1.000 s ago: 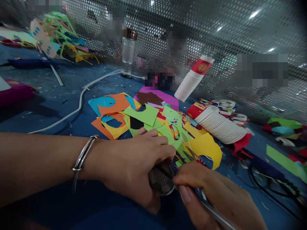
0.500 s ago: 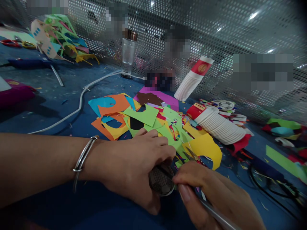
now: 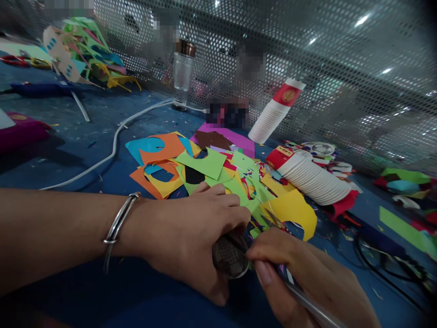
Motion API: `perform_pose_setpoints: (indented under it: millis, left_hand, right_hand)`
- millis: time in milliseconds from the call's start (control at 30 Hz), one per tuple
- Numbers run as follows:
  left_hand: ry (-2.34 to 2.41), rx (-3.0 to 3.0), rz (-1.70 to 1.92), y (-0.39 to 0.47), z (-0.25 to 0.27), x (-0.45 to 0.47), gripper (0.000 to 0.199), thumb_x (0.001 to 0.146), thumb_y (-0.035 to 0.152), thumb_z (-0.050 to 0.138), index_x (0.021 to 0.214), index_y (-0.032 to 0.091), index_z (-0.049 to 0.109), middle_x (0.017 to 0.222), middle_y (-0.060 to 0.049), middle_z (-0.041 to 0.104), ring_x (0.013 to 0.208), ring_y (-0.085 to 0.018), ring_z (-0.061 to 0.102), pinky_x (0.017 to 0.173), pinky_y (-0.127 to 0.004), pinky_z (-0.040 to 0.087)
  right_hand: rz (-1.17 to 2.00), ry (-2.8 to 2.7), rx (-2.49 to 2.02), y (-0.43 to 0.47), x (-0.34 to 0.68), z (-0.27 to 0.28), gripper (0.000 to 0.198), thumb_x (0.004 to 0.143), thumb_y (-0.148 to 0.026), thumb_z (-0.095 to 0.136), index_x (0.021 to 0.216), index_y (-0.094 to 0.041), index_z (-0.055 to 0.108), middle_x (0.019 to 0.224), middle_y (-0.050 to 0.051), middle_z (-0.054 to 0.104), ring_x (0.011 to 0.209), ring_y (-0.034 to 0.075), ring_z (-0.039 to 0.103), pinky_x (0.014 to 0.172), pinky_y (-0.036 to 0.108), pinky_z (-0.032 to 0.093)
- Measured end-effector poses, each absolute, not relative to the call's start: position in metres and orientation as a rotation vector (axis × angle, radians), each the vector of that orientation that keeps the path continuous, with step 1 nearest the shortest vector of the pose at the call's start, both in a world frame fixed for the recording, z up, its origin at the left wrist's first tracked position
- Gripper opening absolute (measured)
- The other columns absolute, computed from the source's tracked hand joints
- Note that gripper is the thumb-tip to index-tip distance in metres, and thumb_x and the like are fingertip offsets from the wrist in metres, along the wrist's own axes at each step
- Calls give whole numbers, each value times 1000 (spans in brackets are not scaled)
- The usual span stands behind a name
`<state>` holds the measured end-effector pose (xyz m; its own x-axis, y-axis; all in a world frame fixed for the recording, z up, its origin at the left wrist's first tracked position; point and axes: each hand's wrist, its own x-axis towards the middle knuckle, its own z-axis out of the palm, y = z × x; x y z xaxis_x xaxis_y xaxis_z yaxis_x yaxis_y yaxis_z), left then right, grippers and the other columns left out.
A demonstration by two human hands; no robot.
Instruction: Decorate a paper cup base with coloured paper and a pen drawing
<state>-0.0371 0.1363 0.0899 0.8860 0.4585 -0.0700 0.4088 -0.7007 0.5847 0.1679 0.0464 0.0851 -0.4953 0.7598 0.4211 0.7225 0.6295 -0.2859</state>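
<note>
My left hand [image 3: 191, 232] is curled around a small round object [image 3: 230, 257] with a dark, grid-patterned face and a pale rim. Its lower part is hidden under my fingers and palm. In my right hand [image 3: 303, 269] a slim pen [image 3: 300, 296] with a grey barrel is pinched between thumb and fingers. The dark tip of the pen reaches to the round face, by the tip of my left index finger. Just beyond my right hand lie scissors [image 3: 272, 219] with their blades apart, partly covered by that hand.
Cut paper scraps [image 3: 205, 164] in several colours lie ahead of my hands. Stacked paper cups [image 3: 310, 177] rest on their side; another stack [image 3: 273, 116] leans on the mesh panel. A glass bottle [image 3: 182, 77], white cable [image 3: 116, 136] and glue gun [image 3: 41, 89] are farther off.
</note>
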Motion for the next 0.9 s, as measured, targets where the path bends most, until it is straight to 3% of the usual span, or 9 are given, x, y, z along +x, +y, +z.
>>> perform_pose_setpoints:
  millis: [467,667,900]
  left_hand:
    - [599,2440,106,137,90,-38,54,59,47,92,95,24,58,104,2,59,103,-25,55,96,-47,40]
    - [607,2427,110,137,90,-38,54,59,46,91,95,23,58,102,3,58,101,-24,56,93,-45,40]
    - [587,2428,140,137,88,-38,54,58,46,91,94,24,58,101,3,58,100,-23,55,93,-46,39]
  right_hand:
    - [59,-2334,-1155,47,167,85,26,88,-4,50,97,-27,60,80,-4,77,67,12,77,64,22,59]
    - [-24,-2300,-1133,43,168,83,26,87,-2,48,91,-28,53,80,-3,77,71,15,78,64,24,59]
    - [61,-2322,-1150,49,168,83,25,89,-5,50,97,-27,59,80,-5,77,67,11,76,65,20,58]
